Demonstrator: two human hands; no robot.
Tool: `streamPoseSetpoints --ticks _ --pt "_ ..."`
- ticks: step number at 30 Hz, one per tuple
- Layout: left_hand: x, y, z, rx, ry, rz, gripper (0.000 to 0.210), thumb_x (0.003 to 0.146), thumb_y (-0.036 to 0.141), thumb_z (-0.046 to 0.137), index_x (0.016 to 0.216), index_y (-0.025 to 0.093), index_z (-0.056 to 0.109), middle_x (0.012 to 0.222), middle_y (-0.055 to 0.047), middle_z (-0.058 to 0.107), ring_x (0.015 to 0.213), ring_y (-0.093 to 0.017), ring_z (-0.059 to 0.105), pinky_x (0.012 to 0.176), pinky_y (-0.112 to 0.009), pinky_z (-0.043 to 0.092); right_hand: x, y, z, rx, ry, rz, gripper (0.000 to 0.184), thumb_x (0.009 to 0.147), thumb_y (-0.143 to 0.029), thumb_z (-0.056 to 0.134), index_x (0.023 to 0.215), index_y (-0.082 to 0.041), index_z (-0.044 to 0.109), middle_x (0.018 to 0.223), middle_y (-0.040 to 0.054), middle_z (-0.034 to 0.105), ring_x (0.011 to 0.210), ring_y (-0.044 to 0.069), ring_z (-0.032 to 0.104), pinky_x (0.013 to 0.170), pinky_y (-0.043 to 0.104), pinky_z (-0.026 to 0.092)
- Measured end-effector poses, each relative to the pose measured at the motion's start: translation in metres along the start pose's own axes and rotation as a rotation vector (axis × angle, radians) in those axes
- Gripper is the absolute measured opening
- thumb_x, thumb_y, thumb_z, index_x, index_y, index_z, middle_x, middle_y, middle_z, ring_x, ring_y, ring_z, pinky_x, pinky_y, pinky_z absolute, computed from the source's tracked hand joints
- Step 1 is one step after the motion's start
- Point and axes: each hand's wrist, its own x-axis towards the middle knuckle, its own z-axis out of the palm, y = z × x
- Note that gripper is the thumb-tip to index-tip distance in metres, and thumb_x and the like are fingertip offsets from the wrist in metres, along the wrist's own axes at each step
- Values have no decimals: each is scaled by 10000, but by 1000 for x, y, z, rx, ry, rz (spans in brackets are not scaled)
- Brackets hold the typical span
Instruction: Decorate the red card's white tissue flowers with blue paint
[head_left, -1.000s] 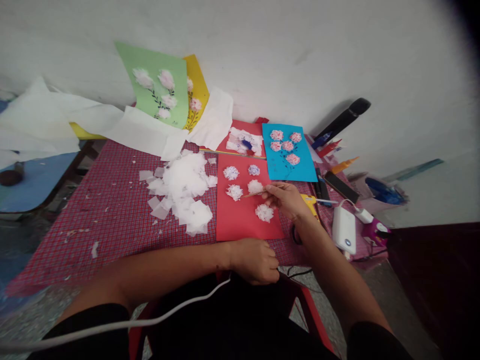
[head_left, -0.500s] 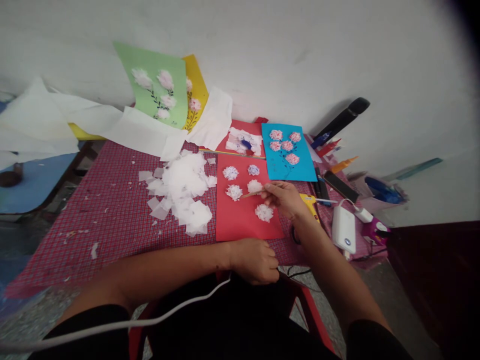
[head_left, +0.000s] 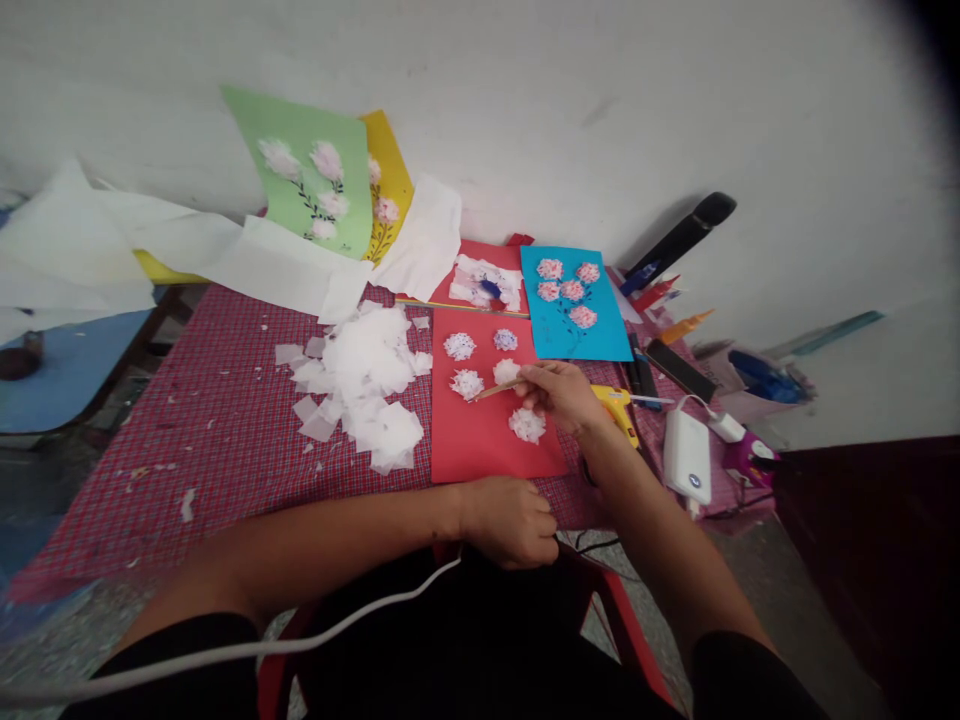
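My right hand [head_left: 555, 393] pinches a thin brown stick [head_left: 499, 388] over the red paper sheet [head_left: 480, 445]. The stick's tip is at the lower edge of a white tissue flower with dark specks [head_left: 466, 383]; I cannot tell whether they touch. Several other tissue-paper flowers sit on the sheet, among them a speckled one [head_left: 460, 346], a purplish one [head_left: 505, 340] and a white one [head_left: 528, 425] below my right hand. My left hand [head_left: 510, 522] is curled into a fist at the table's front edge, below the sheet, and nothing shows in it.
Left of the sheet lies a heap of white tissue squares [head_left: 364, 360]. Behind are a blue flower card [head_left: 615, 335] and a stained white tissue [head_left: 469, 285]. A yellow glue gun [head_left: 616, 405], a white power bank [head_left: 687, 458] and an orange tube [head_left: 684, 327] are at right.
My right hand and the stick have shifted slightly left, bringing the tip nearer the speckled flower's lower edge. My left hand stays in place.
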Motion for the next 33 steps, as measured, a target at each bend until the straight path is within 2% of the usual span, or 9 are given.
streamPoseSetpoints --ticks 4,8,12,16,23,33 --pt "0 1 1 0 -23 -7 215 966 329 629 796 203 665 768 -50 684 684 -174 606 629 -350 420 1 0 1 -13 26 -4 320 686 -430 889 754 -167 721 691 69 765 437 117 618 326 187 387" --pt "0 0 2 -5 16 1 237 974 317 607 773 201 657 754 -45 676 673 -177 605 621 -359 419 -1 -1 -6 1 46 3 333 682 -433 895 773 -162 724 692 61 763 445 113 623 348 186 435" --pt "0 0 2 -3 37 9 220 968 303 608 783 196 660 746 -41 670 670 -178 607 619 -358 415 -2 -2 -10 7 36 17 357 660 -440 909 767 -157 721 685 57 762 433 109 620 339 180 431" --pt "0 0 0 -4 1 -6 228 973 306 604 781 198 660 753 -45 677 675 -176 607 622 -357 410 2 -2 -10 -8 40 10 350 648 -422 912 752 -145 726 669 57 757 422 107 612 342 185 449" --pt "0 1 -1 -14 -14 -8 229 978 308 597 786 200 662 767 -44 686 693 -178 614 631 -363 416 2 -4 -14 31 26 8 326 668 -404 901 760 -151 717 664 51 755 427 112 620 322 183 404" --pt "-1 0 1 1 36 2 226 974 312 613 784 197 656 743 -40 672 668 -175 609 623 -357 414 3 1 -3 -46 10 -2 330 678 -426 895 736 -145 732 676 56 761 429 94 601 336 174 415"
